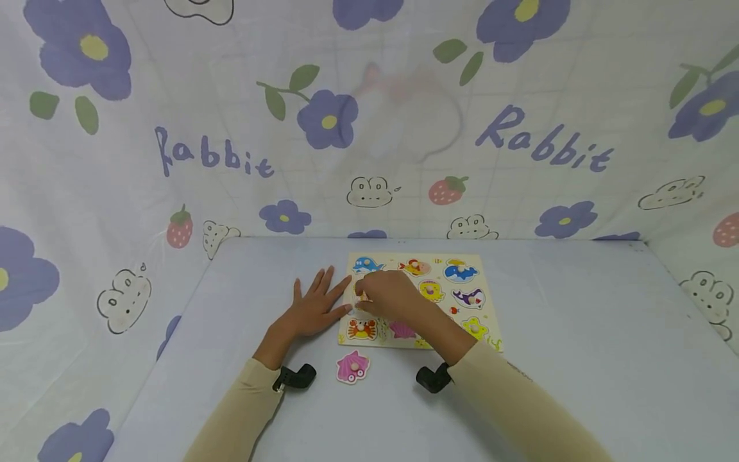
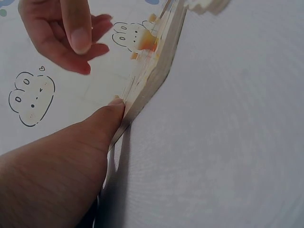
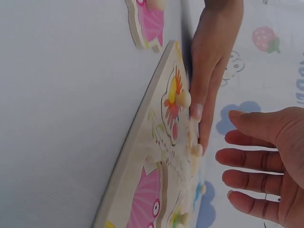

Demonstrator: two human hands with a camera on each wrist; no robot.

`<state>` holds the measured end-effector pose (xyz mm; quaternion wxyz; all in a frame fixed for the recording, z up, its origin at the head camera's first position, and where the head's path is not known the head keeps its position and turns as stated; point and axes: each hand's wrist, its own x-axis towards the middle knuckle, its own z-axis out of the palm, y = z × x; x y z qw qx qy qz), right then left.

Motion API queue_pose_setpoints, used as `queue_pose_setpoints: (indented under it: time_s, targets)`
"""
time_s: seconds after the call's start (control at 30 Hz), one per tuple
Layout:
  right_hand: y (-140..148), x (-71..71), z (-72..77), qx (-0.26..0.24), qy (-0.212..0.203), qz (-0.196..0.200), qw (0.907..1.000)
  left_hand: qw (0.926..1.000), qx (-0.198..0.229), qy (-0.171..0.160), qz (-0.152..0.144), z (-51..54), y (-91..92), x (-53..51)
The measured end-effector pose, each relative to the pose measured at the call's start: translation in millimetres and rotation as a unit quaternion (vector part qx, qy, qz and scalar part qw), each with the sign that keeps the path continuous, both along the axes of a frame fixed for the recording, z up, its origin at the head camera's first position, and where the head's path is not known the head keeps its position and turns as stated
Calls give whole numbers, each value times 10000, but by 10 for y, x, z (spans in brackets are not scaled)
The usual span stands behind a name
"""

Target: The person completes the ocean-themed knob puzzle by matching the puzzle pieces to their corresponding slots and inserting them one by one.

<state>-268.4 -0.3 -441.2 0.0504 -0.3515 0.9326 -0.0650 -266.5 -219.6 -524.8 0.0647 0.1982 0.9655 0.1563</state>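
A wooden knob puzzle board lies on the table, with sea-animal pieces in it. My left hand rests at the board's left edge, fingers spread; the left wrist view shows its thumb touching that edge. Over the left middle of the board hovers my right hand; in the right wrist view its fingers are loosely bent and hold nothing. It partly hides a piece beneath. A pink shell piece with a round knob lies on the table in front of the board. A pink shell picture shows in the board's recess.
A crab piece, a yellow octopus piece and several other knobbed pieces sit in the board. Behind the white table hangs a printed curtain. Dark wrist cameras are worn on both wrists.
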Motion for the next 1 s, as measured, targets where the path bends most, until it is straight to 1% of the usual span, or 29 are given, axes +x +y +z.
queue_pose_setpoints:
  time_s: [0.13,0.23,0.33,0.47,0.63,0.77,0.9,1.0]
  targets:
    - [60,167,31,-243,-50,-83,9997,10000,43,-21,-24,17,11,14]
    - [101,298,48,-512,-180,-93,9985,10000,51,-16,-31,32,16,22]
    - [129,431,44,-709,-166,14,9973,10000,42,-5,-20,40,18,22]
    - [146,595,12,-851,-99,191,9961,10000,-22,0,8,21,16,9]
    - [116,763,-85,-776,-280,252,9963,9999,-126,-45,78,-6,11,-7]
    - [67,878,-154,-709,-442,386,9958,9999,-85,-30,89,-26,-1,-11]
    - [28,958,-209,-662,-576,558,9946,10000,-19,-6,75,-32,-5,-9]
    - [16,997,-239,-631,-593,725,9936,10000,-23,11,65,-26,-2,-9]
